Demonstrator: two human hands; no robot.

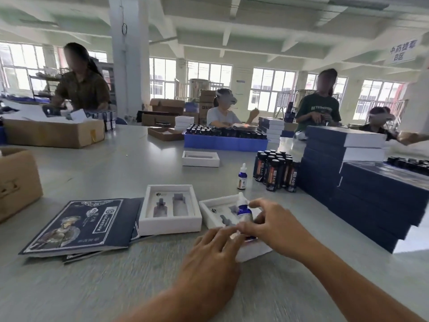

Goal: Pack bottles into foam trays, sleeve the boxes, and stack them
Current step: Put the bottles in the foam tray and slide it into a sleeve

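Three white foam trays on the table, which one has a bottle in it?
The nearest foam tray, under both hands: a blue dropper bottle sits in it. The middle tray and far tray are empty.

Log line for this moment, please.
step: seating dropper bottle in foam tray | right hand: holds bottle | left hand: rests on tray | next tray: unfilled

**A:** what's the wearer got on? any gloves?

**B:** nope. the bare left hand (210, 259) and bare right hand (270, 225) are both uncovered, forearms bare too, no sleeve cuffs, rings or watch showing anywhere in view.
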